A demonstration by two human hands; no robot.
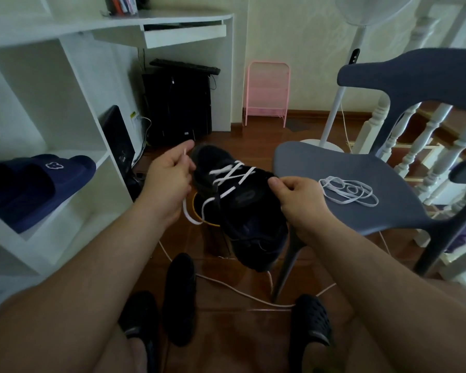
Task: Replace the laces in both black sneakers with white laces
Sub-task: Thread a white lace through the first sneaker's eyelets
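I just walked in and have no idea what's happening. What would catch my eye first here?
The black sneaker held up in the middle, half threaded with a white lace, which the left hand pinches by its tip while the right hand grips the shoe's side. A spare lace lies coiled on the grey chair.

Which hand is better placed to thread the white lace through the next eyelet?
Left. The left hand already pinches the free tip of the white lace beside the black sneaker, while the right hand grips the sneaker's side, steadying it.
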